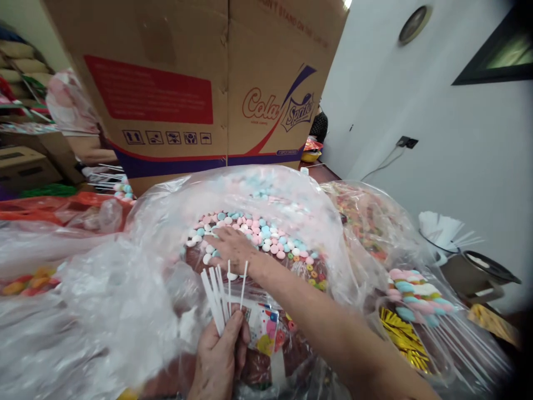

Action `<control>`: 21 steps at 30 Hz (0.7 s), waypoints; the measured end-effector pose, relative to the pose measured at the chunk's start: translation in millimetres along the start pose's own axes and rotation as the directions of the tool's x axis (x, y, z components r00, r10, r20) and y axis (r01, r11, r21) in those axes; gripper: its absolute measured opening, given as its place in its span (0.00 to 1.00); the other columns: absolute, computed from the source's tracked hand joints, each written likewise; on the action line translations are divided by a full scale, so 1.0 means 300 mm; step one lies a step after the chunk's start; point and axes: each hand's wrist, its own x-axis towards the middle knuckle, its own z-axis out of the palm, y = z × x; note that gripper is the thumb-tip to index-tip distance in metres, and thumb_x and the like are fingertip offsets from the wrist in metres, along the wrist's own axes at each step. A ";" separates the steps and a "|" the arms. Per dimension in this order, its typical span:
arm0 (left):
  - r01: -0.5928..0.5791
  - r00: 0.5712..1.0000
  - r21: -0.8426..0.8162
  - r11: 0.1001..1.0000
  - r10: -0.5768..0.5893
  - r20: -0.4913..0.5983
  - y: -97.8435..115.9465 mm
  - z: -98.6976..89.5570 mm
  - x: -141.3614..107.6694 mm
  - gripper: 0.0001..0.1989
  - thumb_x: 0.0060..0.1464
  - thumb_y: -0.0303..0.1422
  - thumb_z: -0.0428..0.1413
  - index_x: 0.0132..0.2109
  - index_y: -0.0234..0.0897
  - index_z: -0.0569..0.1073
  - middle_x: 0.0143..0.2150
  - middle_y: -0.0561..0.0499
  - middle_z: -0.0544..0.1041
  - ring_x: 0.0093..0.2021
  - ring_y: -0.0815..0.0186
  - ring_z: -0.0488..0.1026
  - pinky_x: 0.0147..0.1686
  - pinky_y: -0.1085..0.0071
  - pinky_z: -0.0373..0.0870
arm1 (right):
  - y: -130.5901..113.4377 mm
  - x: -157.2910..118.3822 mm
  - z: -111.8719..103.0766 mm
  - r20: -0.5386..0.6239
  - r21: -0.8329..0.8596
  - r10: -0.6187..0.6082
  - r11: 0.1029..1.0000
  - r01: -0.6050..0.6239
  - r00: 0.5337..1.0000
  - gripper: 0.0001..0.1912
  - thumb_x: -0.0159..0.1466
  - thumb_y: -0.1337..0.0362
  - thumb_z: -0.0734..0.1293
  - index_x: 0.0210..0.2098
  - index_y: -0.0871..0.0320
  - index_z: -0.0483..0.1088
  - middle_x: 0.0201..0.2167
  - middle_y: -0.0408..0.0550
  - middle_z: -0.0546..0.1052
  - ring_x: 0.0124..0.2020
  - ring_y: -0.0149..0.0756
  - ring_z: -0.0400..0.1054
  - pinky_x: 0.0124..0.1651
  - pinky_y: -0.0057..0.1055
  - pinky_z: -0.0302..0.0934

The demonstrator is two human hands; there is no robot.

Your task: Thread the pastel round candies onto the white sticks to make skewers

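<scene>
My left hand [220,350] is closed around a bundle of white sticks [217,294], which point upward. Beyond it, my right hand [231,247] reaches across and lies palm down, fingers spread, over loose pink, blue and white candies [272,236]. Whether its fingertips touch any candy is hard to make out. The candies lie in the mouth of a large clear plastic bag [233,186]. Small ring-shaped candies [314,272] lie to the right of my right hand. Below my right forearm is a printed packet [268,328] with coloured shapes.
A big cardboard box [175,66] stands behind the bag. At right are candy skewers [416,294], gold twist ties [403,339], a dark pot [474,272] and white sticks [443,230]. Crumpled plastic [112,300] covers the left side. A person [77,111] is behind, left.
</scene>
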 end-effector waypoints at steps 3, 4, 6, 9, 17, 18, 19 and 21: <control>0.011 1.000 0.017 1.000 -0.011 -0.017 -0.002 0.002 0.002 0.27 0.47 0.57 0.57 0.21 0.36 0.68 0.07 0.60 0.58 0.08 0.78 0.50 0.09 0.82 0.44 | 0.015 0.067 0.042 0.045 -0.017 0.002 1.000 -0.001 0.999 0.27 0.66 0.49 0.63 0.59 0.56 0.62 0.63 0.55 0.63 0.62 0.52 0.54 0.59 0.50 0.55; 0.014 1.000 0.017 1.000 -0.013 -0.019 -0.003 0.002 0.003 0.27 0.47 0.57 0.57 0.21 0.36 0.68 0.07 0.60 0.58 0.08 0.78 0.50 0.09 0.82 0.44 | 0.025 0.073 0.054 0.058 -0.024 0.002 1.000 -0.001 0.998 0.24 0.66 0.49 0.62 0.56 0.57 0.65 0.61 0.55 0.65 0.61 0.52 0.56 0.58 0.50 0.56; 0.022 1.000 0.015 1.000 -0.022 -0.017 -0.007 0.002 0.006 0.27 0.46 0.58 0.57 0.21 0.36 0.67 0.07 0.60 0.58 0.08 0.77 0.50 0.09 0.82 0.44 | 0.049 0.059 0.073 0.075 -0.045 -0.008 0.999 0.011 0.997 0.19 0.67 0.52 0.61 0.50 0.59 0.69 0.57 0.55 0.68 0.58 0.49 0.59 0.57 0.47 0.57; 0.034 0.999 0.012 0.999 -0.034 -0.002 -0.013 0.001 0.011 0.27 0.46 0.57 0.57 0.21 0.37 0.67 0.06 0.60 0.58 0.08 0.77 0.50 0.09 0.81 0.45 | 0.089 -0.008 0.073 0.110 -0.074 -0.053 0.995 0.061 0.992 0.12 0.68 0.60 0.61 0.41 0.60 0.73 0.50 0.55 0.73 0.53 0.44 0.63 0.55 0.41 0.58; -0.018 0.998 0.064 0.998 0.014 0.057 -0.003 -0.003 0.008 0.24 0.47 0.55 0.57 0.22 0.37 0.67 0.07 0.60 0.59 0.08 0.76 0.52 0.09 0.81 0.46 | 0.156 -0.246 -0.076 0.110 0.259 0.023 0.965 -0.051 0.994 0.12 0.69 0.66 0.58 0.42 0.58 0.73 0.44 0.49 0.77 0.47 0.36 0.68 0.52 0.33 0.59; -0.026 0.998 0.070 0.997 0.022 0.066 -0.002 -0.004 0.006 0.24 0.48 0.54 0.57 0.22 0.37 0.67 0.07 0.61 0.59 0.08 0.76 0.52 0.09 0.81 0.46 | 0.158 -0.276 -0.096 0.054 0.310 0.092 0.945 -0.104 0.994 0.12 0.69 0.65 0.58 0.45 0.57 0.72 0.46 0.49 0.77 0.48 0.35 0.68 0.52 0.33 0.59; -0.035 0.997 0.074 0.997 0.029 0.074 -0.001 -0.004 0.004 0.23 0.48 0.53 0.57 0.23 0.37 0.67 0.07 0.61 0.60 0.08 0.76 0.52 0.10 0.81 0.47 | 0.159 -0.306 -0.115 0.005 0.348 0.168 0.924 -0.159 0.986 0.13 0.68 0.64 0.58 0.46 0.57 0.72 0.47 0.49 0.76 0.48 0.36 0.68 0.52 0.33 0.59; -0.047 0.995 0.074 0.996 0.040 0.092 0.001 -0.003 0.001 0.21 0.50 0.51 0.58 0.24 0.37 0.67 0.08 0.61 0.60 0.09 0.76 0.52 0.10 0.81 0.47 | 0.157 -0.366 -0.142 -0.044 0.388 0.301 0.884 -0.261 0.953 0.12 0.67 0.64 0.59 0.44 0.57 0.73 0.45 0.48 0.76 0.45 0.35 0.68 0.48 0.32 0.59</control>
